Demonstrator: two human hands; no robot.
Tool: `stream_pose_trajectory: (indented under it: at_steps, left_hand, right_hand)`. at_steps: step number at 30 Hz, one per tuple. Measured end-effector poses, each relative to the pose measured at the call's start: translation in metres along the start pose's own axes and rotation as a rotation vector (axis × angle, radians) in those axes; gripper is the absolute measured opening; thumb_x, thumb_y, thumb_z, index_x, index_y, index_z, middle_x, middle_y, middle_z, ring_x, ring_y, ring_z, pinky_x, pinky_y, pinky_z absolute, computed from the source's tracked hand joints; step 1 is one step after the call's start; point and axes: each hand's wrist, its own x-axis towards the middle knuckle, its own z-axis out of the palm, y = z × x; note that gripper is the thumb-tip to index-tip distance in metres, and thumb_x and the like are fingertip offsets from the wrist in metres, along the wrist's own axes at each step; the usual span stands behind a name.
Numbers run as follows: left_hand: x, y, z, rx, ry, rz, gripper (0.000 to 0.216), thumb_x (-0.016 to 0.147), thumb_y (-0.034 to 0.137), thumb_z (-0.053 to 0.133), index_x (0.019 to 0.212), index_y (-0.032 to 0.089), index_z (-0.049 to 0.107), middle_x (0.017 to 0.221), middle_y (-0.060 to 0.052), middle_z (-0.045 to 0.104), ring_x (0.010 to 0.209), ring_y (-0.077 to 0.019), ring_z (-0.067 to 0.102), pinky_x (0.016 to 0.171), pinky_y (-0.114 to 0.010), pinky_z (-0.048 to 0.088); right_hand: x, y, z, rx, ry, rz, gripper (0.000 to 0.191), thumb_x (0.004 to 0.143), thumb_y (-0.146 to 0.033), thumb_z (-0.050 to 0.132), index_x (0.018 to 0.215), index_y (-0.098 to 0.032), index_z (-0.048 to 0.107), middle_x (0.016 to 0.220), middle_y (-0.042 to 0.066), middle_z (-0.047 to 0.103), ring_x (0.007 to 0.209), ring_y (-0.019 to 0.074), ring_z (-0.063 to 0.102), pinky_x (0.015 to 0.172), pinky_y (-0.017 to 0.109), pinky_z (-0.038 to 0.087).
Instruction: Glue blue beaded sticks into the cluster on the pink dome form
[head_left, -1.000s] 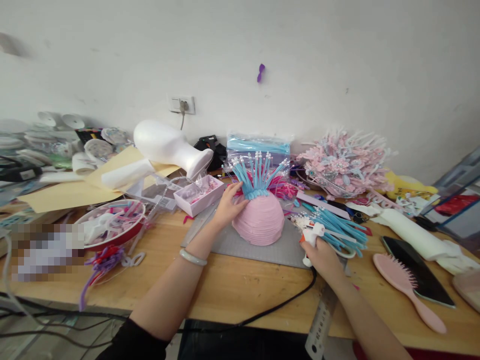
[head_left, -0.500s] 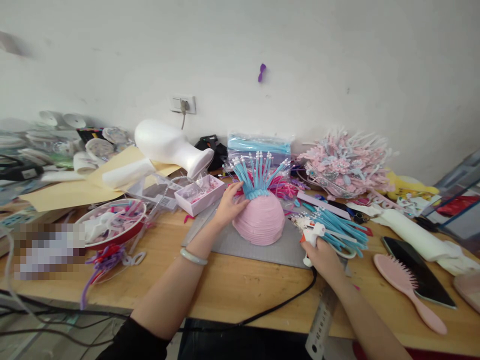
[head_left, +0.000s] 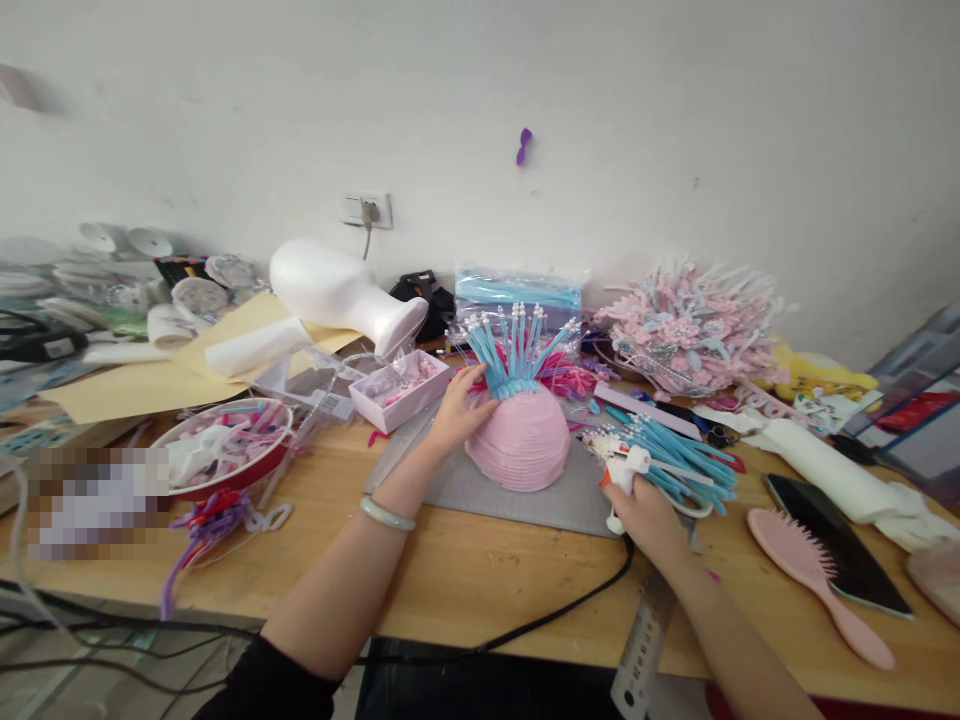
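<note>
A ribbed pink dome (head_left: 519,445) stands on the table, with a fan of blue pipe-cleaner stems (head_left: 517,355) tipped with white beads rising from its top. My left hand (head_left: 459,408) holds its upper left side, thumb on the front and fingers by the base of the stems. At the right, my right hand (head_left: 651,515) is closed round the handle of a white glue gun (head_left: 628,462) with an orange trigger. Its nozzle points left, apart from the dome. Loose blue pipe cleaners (head_left: 694,465) lie just behind the gun.
A grey mat (head_left: 495,508) lies under the dome. The black cord (head_left: 555,625) runs left along the front edge. Left stand a lilac box (head_left: 397,395), a white foam head (head_left: 322,285) and a red-sided bowl (head_left: 247,475). A steel ruler (head_left: 641,650), pink hairbrush (head_left: 795,550) and tablet (head_left: 862,570) lie right.
</note>
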Motion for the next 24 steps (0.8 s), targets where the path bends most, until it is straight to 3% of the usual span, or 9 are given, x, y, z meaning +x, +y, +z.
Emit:
stream_pose_trajectory:
  at_steps: [24]
  left_hand:
    - [0.0001, 0.0014, -0.0001, -0.002, 0.004, -0.005, 0.056, 0.069, 0.028, 0.065, 0.122, 0.02, 0.046, 0.122, -0.011, 0.049, 0.115, -0.0239, 0.045, 0.099, -0.042, 0.034]
  right_hand:
    - [0.0004, 0.0004, 0.0003, 0.005, 0.013, -0.018, 0.024, 0.076, -0.034, 0.04, 0.075, -0.016, 0.057, 0.068, 0.006, 0.06, 0.069, 0.0183, 0.053, 0.059, 0.024, 0.034]
